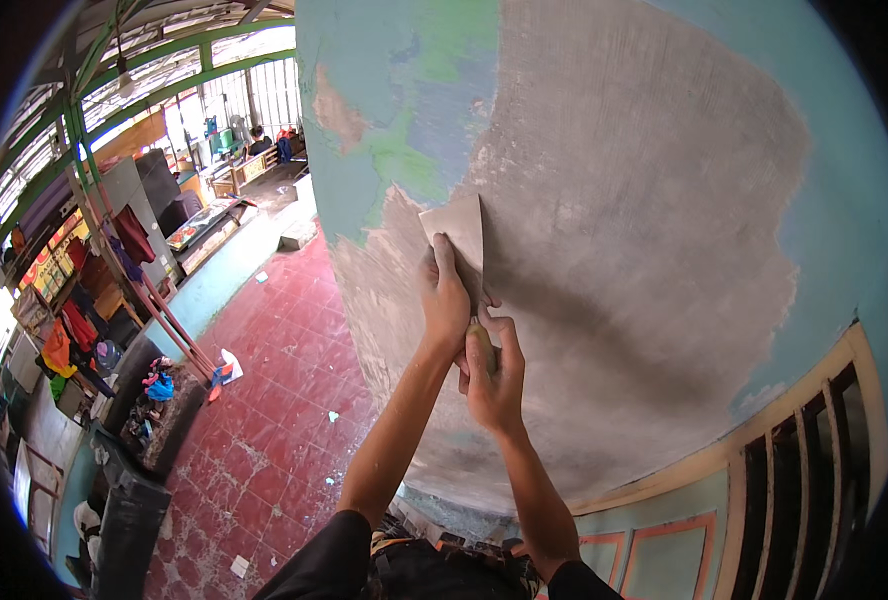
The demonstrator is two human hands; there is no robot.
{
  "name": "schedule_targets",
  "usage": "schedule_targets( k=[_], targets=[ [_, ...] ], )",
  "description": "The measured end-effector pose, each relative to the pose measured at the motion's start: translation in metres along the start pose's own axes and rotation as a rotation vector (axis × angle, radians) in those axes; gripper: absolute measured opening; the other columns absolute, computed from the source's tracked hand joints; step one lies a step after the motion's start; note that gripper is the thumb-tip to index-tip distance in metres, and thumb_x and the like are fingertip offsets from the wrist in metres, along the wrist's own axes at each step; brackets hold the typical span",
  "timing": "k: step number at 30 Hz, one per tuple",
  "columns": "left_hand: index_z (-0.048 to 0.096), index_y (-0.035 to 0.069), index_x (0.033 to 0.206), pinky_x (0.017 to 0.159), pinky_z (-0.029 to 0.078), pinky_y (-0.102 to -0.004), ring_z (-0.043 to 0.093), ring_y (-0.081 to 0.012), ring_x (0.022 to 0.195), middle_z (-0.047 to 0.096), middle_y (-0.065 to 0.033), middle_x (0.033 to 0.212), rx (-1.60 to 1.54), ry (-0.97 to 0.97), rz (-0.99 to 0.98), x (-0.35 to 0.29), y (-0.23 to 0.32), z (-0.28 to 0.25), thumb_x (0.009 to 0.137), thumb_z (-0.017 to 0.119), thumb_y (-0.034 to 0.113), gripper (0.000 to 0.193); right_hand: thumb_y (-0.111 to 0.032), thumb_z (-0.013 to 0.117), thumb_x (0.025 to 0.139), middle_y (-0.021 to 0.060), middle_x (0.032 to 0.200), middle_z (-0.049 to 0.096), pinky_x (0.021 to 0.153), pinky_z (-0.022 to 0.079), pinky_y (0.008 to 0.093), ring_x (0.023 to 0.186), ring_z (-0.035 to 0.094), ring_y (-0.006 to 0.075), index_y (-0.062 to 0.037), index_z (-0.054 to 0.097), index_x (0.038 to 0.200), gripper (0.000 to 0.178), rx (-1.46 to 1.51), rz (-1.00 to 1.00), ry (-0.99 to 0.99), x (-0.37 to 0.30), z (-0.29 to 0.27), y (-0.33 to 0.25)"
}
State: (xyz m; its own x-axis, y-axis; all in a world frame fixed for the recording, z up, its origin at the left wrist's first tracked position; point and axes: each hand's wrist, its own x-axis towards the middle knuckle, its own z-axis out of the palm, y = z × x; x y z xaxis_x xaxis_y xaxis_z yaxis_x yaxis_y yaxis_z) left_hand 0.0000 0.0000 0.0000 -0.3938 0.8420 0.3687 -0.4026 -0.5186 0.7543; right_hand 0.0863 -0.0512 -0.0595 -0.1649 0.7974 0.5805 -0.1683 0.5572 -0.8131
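Observation:
A scraper (457,230) with a broad, flat metal blade lies against the wall (624,170), its blade pointing up. My right hand (497,375) is closed around its yellowish handle (481,345), below the blade. Higher up, my left hand (446,300) grips the blade's left side, with a finger stretched along its face. Bare grey-brown plaster surrounds the blade to the right and below. Above it, old green and blue paint (424,120) remains in patches. My palms and the undersides of my fingers are partly hidden.
Red floor tiles (264,370) with paint flakes lie to the left, beyond the wall's edge. Farther left stand pink poles (169,325), hanging clothes (59,340) and a black bench (134,510). At lower right is a wooden frame (734,510) with vertical bars.

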Motion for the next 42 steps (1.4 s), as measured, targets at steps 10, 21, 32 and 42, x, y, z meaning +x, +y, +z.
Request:
schedule_targets(
  k=[10, 21, 32, 42],
  targets=[
    [0.045, 0.003, 0.080, 0.038, 0.043, -0.0285, 0.045, -0.0106, 0.042, 0.045, -0.0011, 0.058, 0.129, 0.056, 0.143, 0.018, 0.015, 0.012, 0.104, 0.035, 0.038, 0.044, -0.019, 0.049, 0.100, -0.0004, 0.062, 0.051, 0.043, 0.034, 0.0205, 0.047, 0.042, 0.0033, -0.0044, 0.046, 0.118, 0.024, 0.166, 0.013, -0.051, 0.026, -0.002, -0.012],
    [0.045, 0.002, 0.075, 0.039, 0.049, -0.0314, 0.047, -0.0153, 0.037, 0.044, -0.0038, 0.051, 0.105, -0.019, -0.028, -0.013, -0.002, -0.016, 0.103, 0.037, 0.038, 0.046, -0.017, 0.046, 0.101, -0.0027, 0.063, 0.047, 0.040, 0.029, 0.0182, 0.050, 0.037, 0.0007, -0.0072, 0.041, 0.118, 0.021, 0.137, 0.116, 0.081, -0.026, 0.019, 0.015],
    [0.044, 0.004, 0.072, 0.038, 0.048, -0.0303, 0.044, -0.0138, 0.034, 0.044, -0.0043, 0.047, 0.100, -0.020, -0.013, 0.002, 0.011, -0.009, 0.104, 0.038, 0.036, 0.045, -0.016, 0.047, 0.100, -0.0016, 0.064, 0.050, 0.041, 0.032, 0.0179, 0.050, 0.042, 0.0016, -0.0036, 0.044, 0.116, 0.020, -0.027, -0.051, 0.171, -0.009, 0.031, 0.004],
    [0.047, 0.002, 0.074, 0.039, 0.043, -0.0286, 0.043, -0.0119, 0.038, 0.049, -0.0048, 0.056, 0.205, 0.141, 0.200, 0.023, 0.011, 0.010, 0.103, 0.038, 0.037, 0.047, -0.019, 0.050, 0.100, -0.0011, 0.063, 0.049, 0.040, 0.031, 0.0198, 0.047, 0.040, 0.0025, -0.0054, 0.044, 0.117, 0.022, 0.038, -0.046, -0.084, 0.028, -0.010, -0.004]
  ],
)
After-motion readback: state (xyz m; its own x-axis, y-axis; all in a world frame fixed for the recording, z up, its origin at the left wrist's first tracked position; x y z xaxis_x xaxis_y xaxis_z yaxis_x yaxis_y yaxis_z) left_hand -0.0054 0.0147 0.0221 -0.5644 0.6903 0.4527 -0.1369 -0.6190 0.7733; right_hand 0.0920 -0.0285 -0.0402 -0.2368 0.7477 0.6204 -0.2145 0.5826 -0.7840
